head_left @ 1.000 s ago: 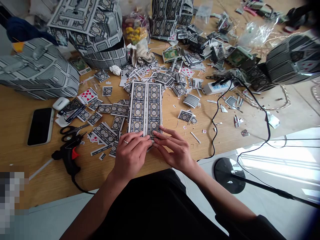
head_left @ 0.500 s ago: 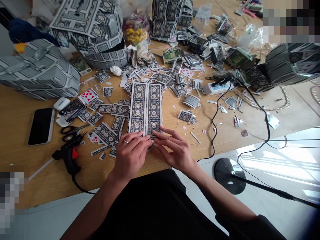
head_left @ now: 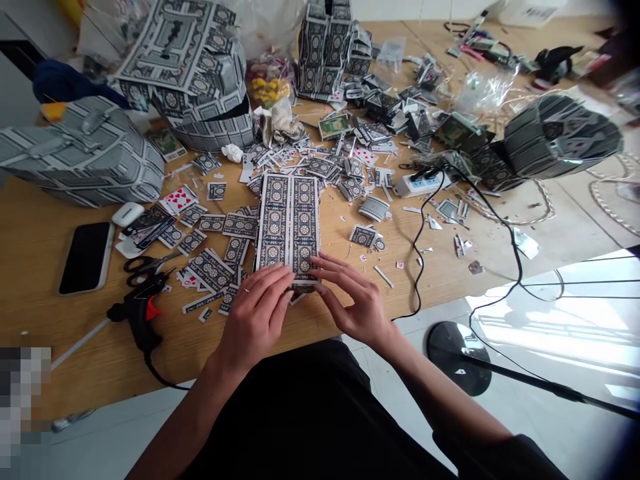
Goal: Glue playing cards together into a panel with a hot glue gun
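Observation:
A rectangular panel of patterned playing cards [head_left: 289, 223], two columns wide, lies on the wooden table in front of me. My left hand [head_left: 260, 310] has its fingers over the panel's near left corner, with the thumb at the near edge. At the near right corner, my right hand [head_left: 354, 300] rests its fingers on the card surface, its thumb just below the edge. Both hands grip the panel between fingers and thumb. Cut card pieces [head_left: 210, 270] lie to the left, and a heap of card scraps [head_left: 320, 167] is behind the panel.
At the left are a black glue gun [head_left: 143, 317], scissors [head_left: 145, 265], a phone [head_left: 87, 258] and a card-covered bag [head_left: 95, 160]. A power strip [head_left: 419, 183] with black cables sits at the right. More card-covered bags [head_left: 200, 73] stand behind.
My hands have spread slightly apart along the near edge of the panel, the right one moving rightward. The view has shifted a little, showing more of the table's far side.

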Tool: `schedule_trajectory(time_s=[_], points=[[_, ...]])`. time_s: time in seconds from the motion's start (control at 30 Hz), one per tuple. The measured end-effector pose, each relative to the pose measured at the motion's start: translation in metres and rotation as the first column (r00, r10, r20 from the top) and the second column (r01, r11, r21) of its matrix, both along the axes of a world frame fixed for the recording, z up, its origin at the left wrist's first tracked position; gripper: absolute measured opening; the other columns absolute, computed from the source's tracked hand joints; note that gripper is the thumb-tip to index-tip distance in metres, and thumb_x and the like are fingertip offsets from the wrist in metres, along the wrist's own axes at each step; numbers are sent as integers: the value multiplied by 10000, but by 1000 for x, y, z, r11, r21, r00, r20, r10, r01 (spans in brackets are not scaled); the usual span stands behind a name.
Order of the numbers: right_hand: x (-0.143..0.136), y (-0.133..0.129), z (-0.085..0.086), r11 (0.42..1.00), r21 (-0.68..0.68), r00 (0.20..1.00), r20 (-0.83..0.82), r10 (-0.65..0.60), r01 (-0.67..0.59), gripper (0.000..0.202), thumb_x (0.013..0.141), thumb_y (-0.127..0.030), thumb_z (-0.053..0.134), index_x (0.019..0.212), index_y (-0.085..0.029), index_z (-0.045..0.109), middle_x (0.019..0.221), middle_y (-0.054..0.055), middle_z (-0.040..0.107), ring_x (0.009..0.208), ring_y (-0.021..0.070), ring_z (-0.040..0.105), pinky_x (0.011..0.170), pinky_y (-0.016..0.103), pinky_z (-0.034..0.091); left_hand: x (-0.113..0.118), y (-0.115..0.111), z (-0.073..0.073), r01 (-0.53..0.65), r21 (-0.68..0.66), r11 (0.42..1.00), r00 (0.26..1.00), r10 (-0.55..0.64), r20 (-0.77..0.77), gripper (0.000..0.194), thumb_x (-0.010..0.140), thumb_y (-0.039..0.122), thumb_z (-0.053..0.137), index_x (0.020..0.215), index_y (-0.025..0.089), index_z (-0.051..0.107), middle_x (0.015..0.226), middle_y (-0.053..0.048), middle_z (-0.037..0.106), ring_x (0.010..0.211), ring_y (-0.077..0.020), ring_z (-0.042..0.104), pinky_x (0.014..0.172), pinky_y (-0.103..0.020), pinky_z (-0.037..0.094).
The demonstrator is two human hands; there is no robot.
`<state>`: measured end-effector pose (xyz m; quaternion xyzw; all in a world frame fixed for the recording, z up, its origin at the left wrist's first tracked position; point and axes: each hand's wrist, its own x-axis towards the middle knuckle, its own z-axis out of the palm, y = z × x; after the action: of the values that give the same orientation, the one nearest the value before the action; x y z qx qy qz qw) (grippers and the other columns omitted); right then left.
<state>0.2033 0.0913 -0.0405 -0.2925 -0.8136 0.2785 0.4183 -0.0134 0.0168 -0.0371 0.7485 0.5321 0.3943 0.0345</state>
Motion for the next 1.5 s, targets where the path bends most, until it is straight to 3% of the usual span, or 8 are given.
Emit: schedule_trajectory(time_s=[0.27, 0.6, 0.77, 0.83, 1.0, 1.13, 1.27, 1.5], points=[[5, -12, -4, 989, 124, 994, 68, -89, 80, 352, 985, -89, 725, 1268, -290, 779, 1228, 95, 821, 1164, 281, 759, 983, 497, 689, -5, -20, -1, -91, 2, 996, 993, 91, 72, 174, 1018, 51, 625, 1096, 205, 632, 1040, -71, 727, 1151, -236, 725, 1063, -422, 579], [8, -14, -9, 983, 184, 996, 80, -42, 27, 368, 960, -119, 762, 1268, -318, 759, 1312, 103, 785, 1244, 316, 724, 998, 569, 671, -4, -29, -8, -254, 9, 967, 965, 253, 66, 94, 1007, 130, 686, 1031, 210, 643, 1203, -112, 702, 1142, -237, 693, 1058, -405, 557], [9, 19, -15, 971, -133, 977, -45, -208, 200, 149, 1032, -301, 705, 1154, -293, 791, 1221, 88, 825, 1185, 286, 772, 1038, 534, 644, -7, -25, -19, -384, -155, 910, 897, 408, 171, 404, 1030, 348, 704, 1380, 184, 587, 1384, -180, 654, 1261, -283, 671, 1012, -420, 613], [4, 53, -21, 888, -395, 947, -113, -299, 234, 267, 1010, -469, 711, 1183, -276, 776, 1280, 100, 817, 1189, 290, 773, 1033, 523, 651, -8, -23, -21, -381, -258, 888, 879, 434, 194, 495, 1037, 448, 686, 1437, 185, 561, 1370, -175, 666, 1199, -272, 692, 927, -390, 635], [-28, 159, -24, 856, -481, 943, -154, -296, 190, 429, 952, -551, 727, 1263, -255, 716, 1428, 117, 745, 1345, 272, 696, 1177, 469, 562, -7, -23, -17, -439, -358, 824, 828, 525, 194, 570, 995, 615, 675, 1368, 189, 610, 1259, -154, 694, 1030, -258, 712, 758, -358, 610], [-57, 210, -17, 716, -696, 964, -148, -220, 57, 358, 902, -529, 804, 1124, -259, 723, 1295, 69, 763, 1227, 238, 682, 1146, 430, 550, 2, -28, -12, -215, -624, 752, 734, 546, 405, 724, 972, 683, 678, 1476, 196, 497, 945, -51, 731, 744, -206, 716, 647, -333, 592], [-65, 216, -15, 657, -753, 975, -125, -185, 29, 341, 872, -550, 823, 863, -229, 710, 903, 66, 735, 876, 221, 658, 914, 431, 604, 14, -29, -12, -56, -634, 771, 610, 529, 589, 847, 968, 660, 703, 1607, 222, 362, 1044, -76, 748, 859, -230, 774, 713, -358, 650], [-24, 174, 8, 687, -723, 943, -173, -283, 74, 358, 828, -560, 845, 912, -236, 721, 905, 20, 718, 872, 190, 640, 937, 404, 573, -21, -9, 6, -294, -467, 834, 678, 526, 513, 814, 971, 663, 707, 1611, 218, 473, 1059, -79, 703, 929, -224, 710, 779, -340, 616]])
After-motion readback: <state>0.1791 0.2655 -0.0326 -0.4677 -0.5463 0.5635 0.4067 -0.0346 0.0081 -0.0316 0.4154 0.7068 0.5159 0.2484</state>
